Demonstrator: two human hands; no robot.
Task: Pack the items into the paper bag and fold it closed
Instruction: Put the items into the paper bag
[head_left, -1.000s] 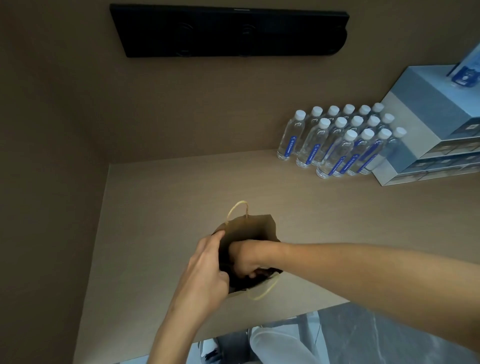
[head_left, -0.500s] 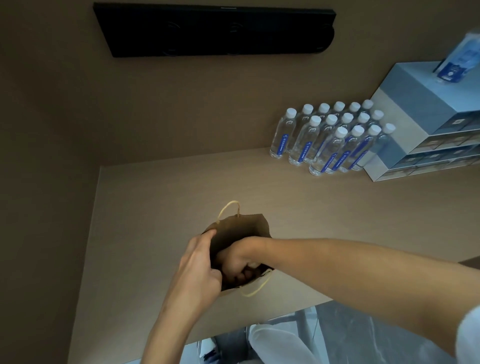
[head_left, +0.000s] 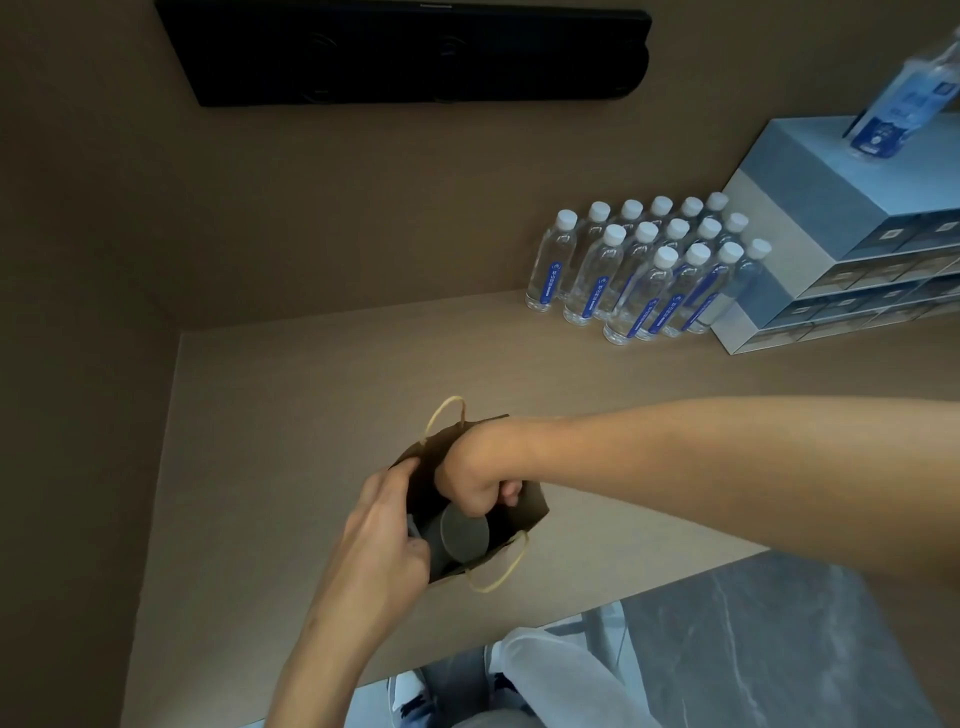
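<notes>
A small brown paper bag (head_left: 530, 506) with twisted cord handles stands open near the front edge of the beige counter (head_left: 291, 415). My left hand (head_left: 384, 540) pinches the bag's left rim and holds the mouth apart. My right hand (head_left: 470, 480) reaches down into the opening, its fingers curled over the top of a grey cylindrical item (head_left: 460, 532) that sits inside the bag. The lower part of that item and the bag's bottom are hidden in shadow.
Several water bottles (head_left: 639, 270) with white caps stand at the back right of the counter. A stack of blue-grey boxes (head_left: 826, 234) sits beside them, with one more bottle (head_left: 898, 93) on top. A black bar (head_left: 415, 52) hangs on the wall.
My right hand has risen a little inside the bag, so the grey item's round top now shows below it. The left hand keeps its hold on the rim.
</notes>
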